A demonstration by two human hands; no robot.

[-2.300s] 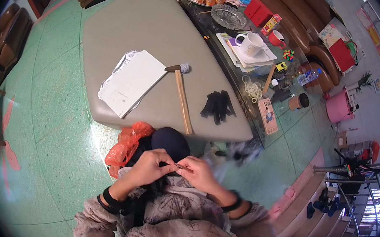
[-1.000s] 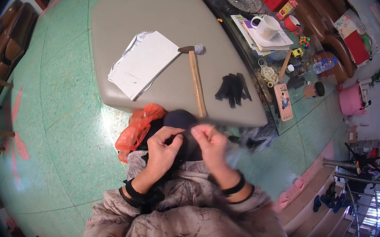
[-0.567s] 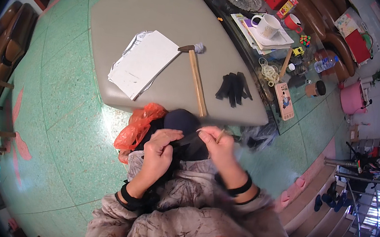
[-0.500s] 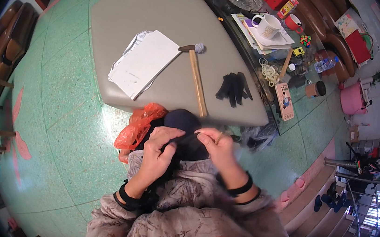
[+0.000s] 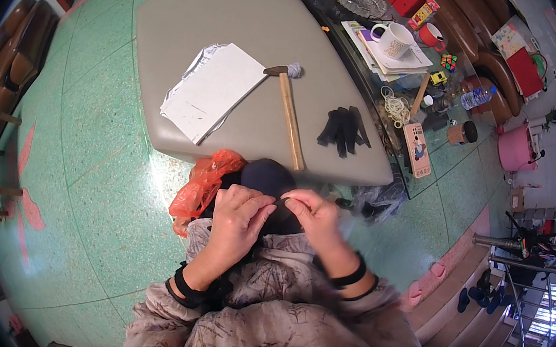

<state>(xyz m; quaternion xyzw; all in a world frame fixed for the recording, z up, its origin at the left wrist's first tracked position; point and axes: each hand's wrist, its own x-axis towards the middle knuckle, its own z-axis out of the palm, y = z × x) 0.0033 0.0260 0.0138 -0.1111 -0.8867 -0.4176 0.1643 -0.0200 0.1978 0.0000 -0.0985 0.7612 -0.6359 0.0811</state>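
Note:
Over my lap my left hand [image 5: 240, 214] and my right hand [image 5: 314, 219] are closed, thumbs and fingertips pinched almost together. What they grip is dark and small, and too hidden to name. Just beyond the fingertips is a rounded dark navy shape [image 5: 267, 176]. An orange-red plastic bag [image 5: 201, 189] hangs beside my left hand. On the padded grey bench [image 5: 221, 9] ahead lie a hammer [image 5: 289, 120] with a wooden handle, several black strips [image 5: 344, 132] and a stack of white sheets [image 5: 215, 91].
A dark glass-topped table [image 5: 435, 147] on the right carries a white mug [image 5: 392, 41], a pink phone case [image 5: 418, 150], a bundle of pale bands [image 5: 395, 108], a brown cup [image 5: 462, 131] and a bottle [image 5: 477, 97]. Steps [image 5: 444, 305] with a metal railing stand at the lower right.
My hands have come closer together, so the fingertips nearly meet. The left fingers have curled in from a looser pose. Things on the bench and table have stayed put.

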